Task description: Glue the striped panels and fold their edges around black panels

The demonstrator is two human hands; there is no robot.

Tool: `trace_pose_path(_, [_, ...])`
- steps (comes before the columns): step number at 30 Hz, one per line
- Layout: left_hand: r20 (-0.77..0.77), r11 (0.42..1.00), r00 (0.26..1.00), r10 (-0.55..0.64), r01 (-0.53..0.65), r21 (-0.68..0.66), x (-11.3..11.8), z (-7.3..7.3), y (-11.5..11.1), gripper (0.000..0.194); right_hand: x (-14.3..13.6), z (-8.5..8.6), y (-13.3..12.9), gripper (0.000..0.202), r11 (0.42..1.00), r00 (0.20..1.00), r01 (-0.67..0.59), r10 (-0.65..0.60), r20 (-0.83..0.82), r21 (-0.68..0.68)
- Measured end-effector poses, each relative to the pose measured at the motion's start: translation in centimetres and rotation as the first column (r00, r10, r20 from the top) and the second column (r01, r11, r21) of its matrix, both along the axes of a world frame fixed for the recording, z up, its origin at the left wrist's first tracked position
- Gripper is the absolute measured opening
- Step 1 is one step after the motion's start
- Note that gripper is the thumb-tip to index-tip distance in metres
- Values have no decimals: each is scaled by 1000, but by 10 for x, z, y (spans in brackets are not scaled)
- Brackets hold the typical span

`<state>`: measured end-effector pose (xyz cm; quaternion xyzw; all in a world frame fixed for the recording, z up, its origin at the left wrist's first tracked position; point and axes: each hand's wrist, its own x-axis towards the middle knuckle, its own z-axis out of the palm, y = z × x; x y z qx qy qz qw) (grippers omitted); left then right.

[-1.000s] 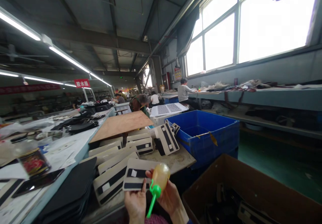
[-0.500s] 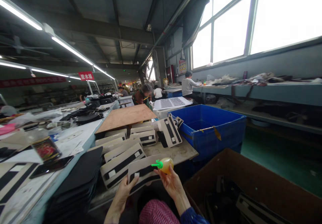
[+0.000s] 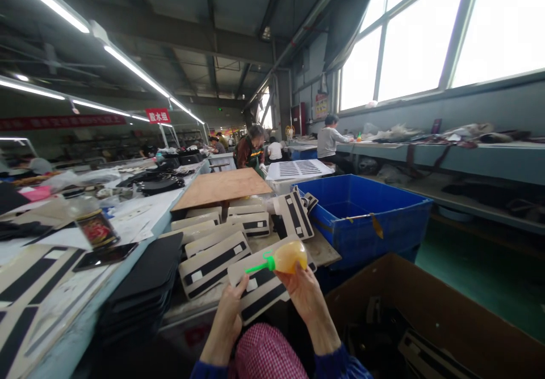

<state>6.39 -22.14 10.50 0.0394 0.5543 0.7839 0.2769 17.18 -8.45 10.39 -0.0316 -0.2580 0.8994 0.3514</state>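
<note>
My left hand grips the left end of a beige panel with black strips and a small white patch, thumb on its face. In my right hand is a squeeze bottle of amber liquid, lying nearly level, its green nozzle pointing left over the panel. The bottle covers part of the panel's upper side, and the right fingers are partly hidden behind it. Similar beige panels lean in overlapping rows just beyond my hands.
Black sheets are stacked at my left, beside a table with a phone and a drink bottle. A blue bin stands ahead right; a cardboard box holds more panels. A plywood board lies beyond; co-workers are farther back.
The squeeze bottle has come up and closer, its nozzle now farther over the panel near my left thumb. The panel is raised a little, and the view has shifted left.
</note>
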Motion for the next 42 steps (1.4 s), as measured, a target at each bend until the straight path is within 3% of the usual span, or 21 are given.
trace_pose_path(4, [-36, 994, 999, -6, 10, 111, 41, 26, -5, 32, 36, 36, -15, 84, 953, 980, 200, -191, -60, 227])
trace_pose_path(6, [-48, 988, 999, 7, 0, 152, 60, 39, -9, 48, 55, 48, -21, 87, 824, 944, 317, -319, -79, 470])
trace_pose_path(8, [-57, 985, 998, 10, 0, 172, 75, 50, -12, 58, 71, 56, -27, 79, 696, 926, 346, -363, -107, 629])
trace_pose_path(11, [-93, 985, 996, -18, 34, 172, 89, 61, -17, 49, 84, 60, -35, 66, 613, 919, 353, -368, -140, 707])
trace_pose_path(13, [-127, 985, 991, -38, 58, 163, 94, 64, -20, 43, 87, 61, -41, 63, 592, 909, 365, -392, -140, 718])
trace_pose_path(16, [-182, 985, 982, -44, 73, 157, 96, 65, -22, 36, 88, 63, -48, 58, 566, 902, 361, -414, -124, 741])
trace_pose_path(21, [-232, 984, 971, -66, 102, 146, 94, 62, -21, 37, 93, 69, -52, 52, 434, 870, 359, -476, -128, 826])
trace_pose_path(25, [-257, 985, 963, -81, 117, 128, 92, 58, -20, 42, 95, 69, -51, 50, 390, 852, 376, -502, -148, 841])
trace_pose_path(31, [-286, 987, 953, -100, 132, 96, 91, 54, -18, 34, 96, 67, -44, 44, 397, 900, 347, -396, -182, 850])
trace_pose_path(37, [-297, 987, 950, -101, 132, 89, 90, 57, -17, 27, 101, 71, -40, 44, 353, 915, 277, -382, -133, 893])
trace_pose_path(42, [-297, 990, 951, -83, 113, 84, 89, 56, -16, 22, 101, 73, -38, 43, 343, 898, 330, -400, -182, 879])
